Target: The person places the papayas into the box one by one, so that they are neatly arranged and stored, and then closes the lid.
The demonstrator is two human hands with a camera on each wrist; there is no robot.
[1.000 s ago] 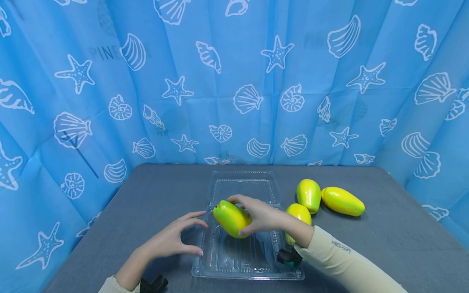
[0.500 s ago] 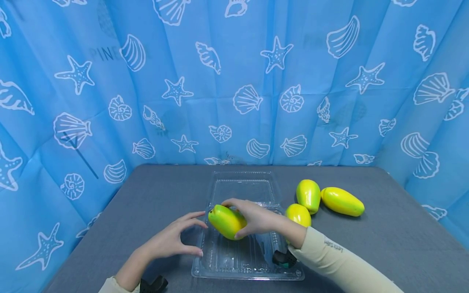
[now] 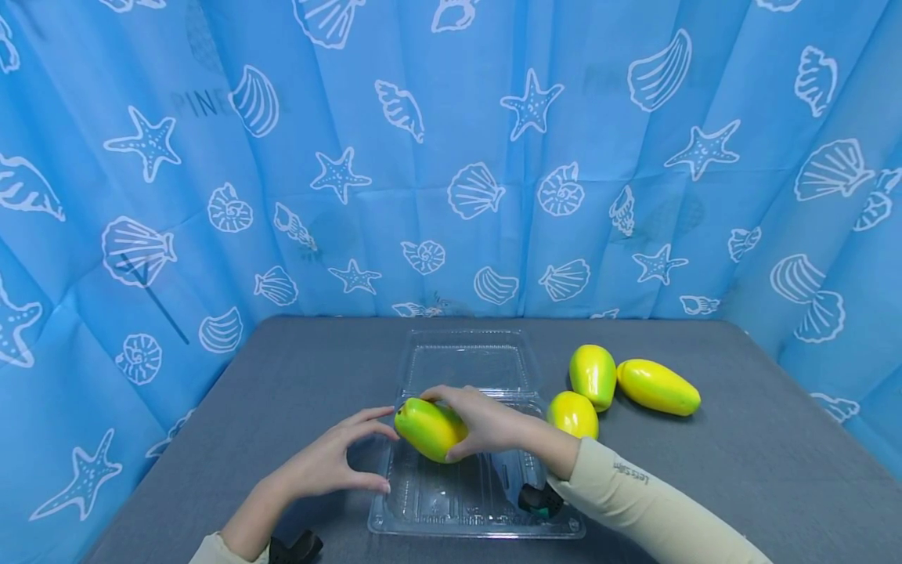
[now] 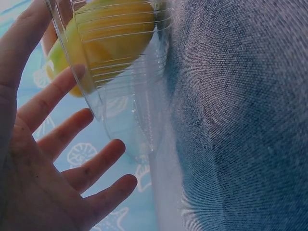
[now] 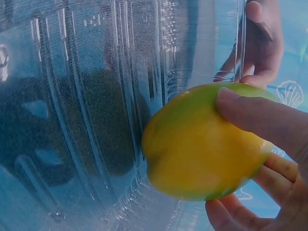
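My right hand (image 3: 486,423) grips a yellow-green mango (image 3: 428,431), thumb on one side and fingers on the other. The mango is over the left part of the base of a clear plastic clamshell container (image 3: 479,529), tilted, its stem end toward the left. In the right wrist view the mango (image 5: 197,149) is close to the ribbed plastic. My left hand (image 3: 331,458) is beside the container's left edge, fingers spread and holding nothing, fingertips right at the rim. In the left wrist view the mango shows through the container's ribbed wall (image 4: 115,72).
The container's lid (image 3: 468,368) lies folded back behind the base. To the right are a yellow-green mango (image 3: 593,376), another mango (image 3: 574,415) partly hidden by my right forearm, and a longer yellow fruit (image 3: 658,388). A blue shell-print curtain (image 3: 437,157) hangs behind the grey table (image 3: 317,360).
My right hand has carried the mango left and slightly down, toward the container's left side. The left hand has kept its place.
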